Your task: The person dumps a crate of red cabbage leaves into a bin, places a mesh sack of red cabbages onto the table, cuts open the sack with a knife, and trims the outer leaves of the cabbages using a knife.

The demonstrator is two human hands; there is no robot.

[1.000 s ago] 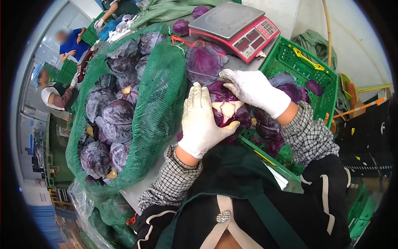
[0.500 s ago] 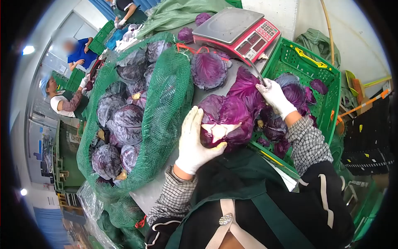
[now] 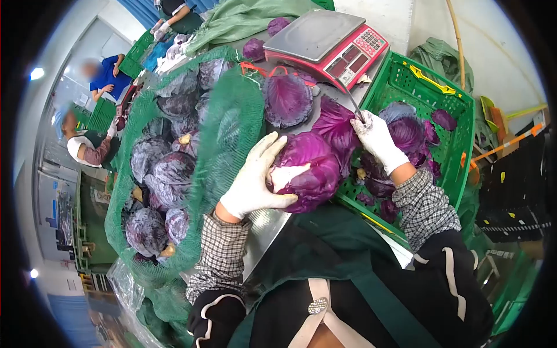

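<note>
My left hand [image 3: 253, 178], in a white glove, grips the left side of a red cabbage [image 3: 316, 168], thumb below and fingers above. A pale cut stem end [image 3: 285, 175] on the cabbage faces the palm. In my gloved right hand [image 3: 377, 138] is a knife [image 3: 351, 100] with a thin, curved metal blade pointing up and left. Beside the cabbage, a loose purple leaf [image 3: 337, 129] hangs near the right fingers; whether they touch it I cannot tell. Another large leaf [image 3: 287, 100] lies flat on the metal table beyond.
A green mesh sack [image 3: 235, 139] full of cabbages [image 3: 172, 174] lies open at left. A red digital scale [image 3: 318, 35] stands at the back. At right, a green crate [image 3: 458, 124] holds leaves. Co-workers [image 3: 87, 145] stand at the far left.
My left hand has shifted left with the cabbage and turned it, so its cut stem end faces more to the left. The gap between cabbage and right hand has widened.
</note>
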